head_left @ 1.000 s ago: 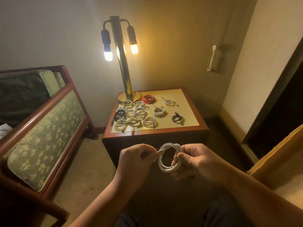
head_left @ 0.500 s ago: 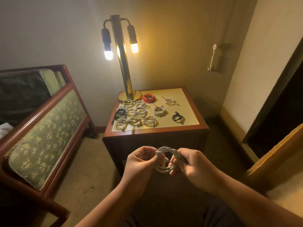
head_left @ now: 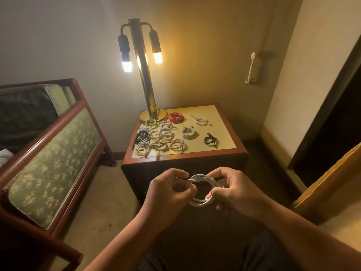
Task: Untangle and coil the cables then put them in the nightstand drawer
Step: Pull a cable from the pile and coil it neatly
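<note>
**Item: white cable (head_left: 201, 202), in hand.** Coiled into a small ring of several loops, held in the air in front of the nightstand (head_left: 183, 157), above the person's lap and touching no furniture.

**Change noted.** A second ago the ring was held wide, with the left hand drawing a loose end off its left side. Half a second ago the hands had closed together and the ring was squashed between them. Now it is round again, with one strand crossing over the loops at the upper left (probably the tail wrapped round to lock the coil).

**Bearing on the task.** This cable seems nearly finished, with only the tail left to secure. Nothing has gone into the drawer yet (the nightstand front is too dark to make a drawer out).

**Left hand (head_left: 170, 189).** Fingers curled, thumb and forefinger pinching the ring's left side at the crossing strand. The forearm comes up from the lower left.

**Right hand (head_left: 232, 190).** Thumb and curled fingers gripping the ring's right side, knuckles toward the camera, with the forearm coming in from the lower right.

**Stock on the tabletop (head_left: 220, 132).** About a dozen coiled cables lie well beyond the hands. Most are white, and there is also a red coil (head_left: 175, 117) beside the lamp (head_left: 144, 85) base and a black coil (head_left: 210, 140) standing apart at the right.
</note>
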### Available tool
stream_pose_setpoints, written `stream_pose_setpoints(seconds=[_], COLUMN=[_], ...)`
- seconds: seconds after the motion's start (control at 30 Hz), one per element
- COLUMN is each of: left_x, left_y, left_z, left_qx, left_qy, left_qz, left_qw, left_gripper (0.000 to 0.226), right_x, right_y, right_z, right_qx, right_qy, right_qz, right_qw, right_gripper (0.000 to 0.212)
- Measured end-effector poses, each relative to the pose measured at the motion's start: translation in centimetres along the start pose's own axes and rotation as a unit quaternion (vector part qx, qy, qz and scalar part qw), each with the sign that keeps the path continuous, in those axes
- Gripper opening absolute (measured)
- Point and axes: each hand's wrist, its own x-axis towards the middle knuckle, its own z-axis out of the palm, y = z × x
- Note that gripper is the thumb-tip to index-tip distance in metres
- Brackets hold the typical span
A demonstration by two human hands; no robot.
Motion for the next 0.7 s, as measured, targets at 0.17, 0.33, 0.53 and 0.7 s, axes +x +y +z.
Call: stream_pose_setpoints(seconds=[0.17, 0.33, 0.53, 0.7], left_x=[-0.5, -0.5, 0.1, 0.3], left_y=[1.0, 1.1, 0.1, -0.3], left_z=[0.2, 0.4, -1.0, -0.6], left_qx=[0.095, 0.100, 0.229, 0.233], left_qy=[-0.100, -0.077, 0.005, -0.013], left_qz=[0.124, 0.210, 0.295, 0.272], left_qw=[0.983, 0.970, 0.927, 0.934], left_gripper=[0.054, 0.045, 0.016, 0.017], right_x=[0.5, 0.0, -0.2, -0.4], right_y=[0.2, 0.3, 0.3, 0.2], right_z=[-0.7, 0.9, 2.4, 1.8], right_qx=[-0.007, 0.257, 0.465, 0.492], right_qy=[-0.133, -0.194, -0.205, -0.204], right_qz=[0.017, 0.060, 0.096, 0.096], right_qw=[0.991, 0.945, 0.856, 0.841], right_gripper=[0.068, 0.053, 0.070, 0.072])
